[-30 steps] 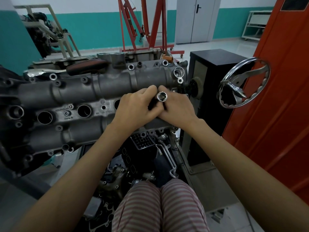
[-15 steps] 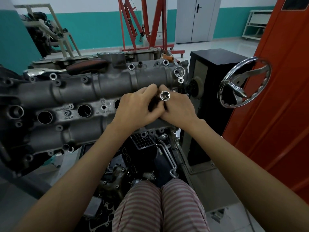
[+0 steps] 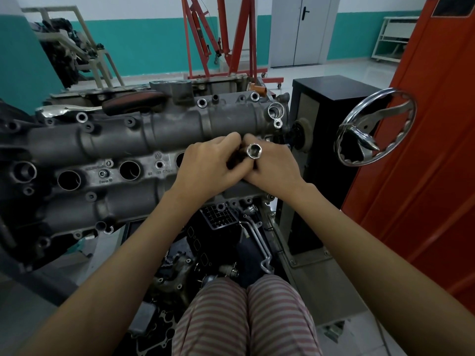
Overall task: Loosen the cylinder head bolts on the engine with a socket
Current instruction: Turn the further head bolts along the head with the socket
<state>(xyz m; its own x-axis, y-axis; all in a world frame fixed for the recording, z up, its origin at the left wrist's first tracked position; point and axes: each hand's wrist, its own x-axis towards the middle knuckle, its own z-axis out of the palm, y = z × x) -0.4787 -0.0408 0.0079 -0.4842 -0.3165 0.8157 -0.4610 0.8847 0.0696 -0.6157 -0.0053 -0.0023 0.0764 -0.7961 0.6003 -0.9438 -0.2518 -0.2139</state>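
Note:
The grey engine cylinder head [image 3: 123, 140] lies across the stand, with several round bores and small bolt holes along it. Both hands meet over its right end. My left hand [image 3: 205, 170] curls around a dark tool part that is mostly hidden between the hands. My right hand [image 3: 272, 170] holds the same tool, and a shiny chrome socket [image 3: 254, 151] sticks up between its fingers with its hex opening facing the camera. The bolt under the hands is hidden.
A chrome handwheel [image 3: 375, 127] on the engine stand sits to the right, beside a black cabinet [image 3: 323, 104] and an orange panel [image 3: 431, 150]. A red engine hoist [image 3: 231, 39] stands behind. Loose engine parts [image 3: 205, 253] lie below, by my striped trousers.
The socket has shifted slightly to the right and up between the hands. Both hands stay over the same end of the head.

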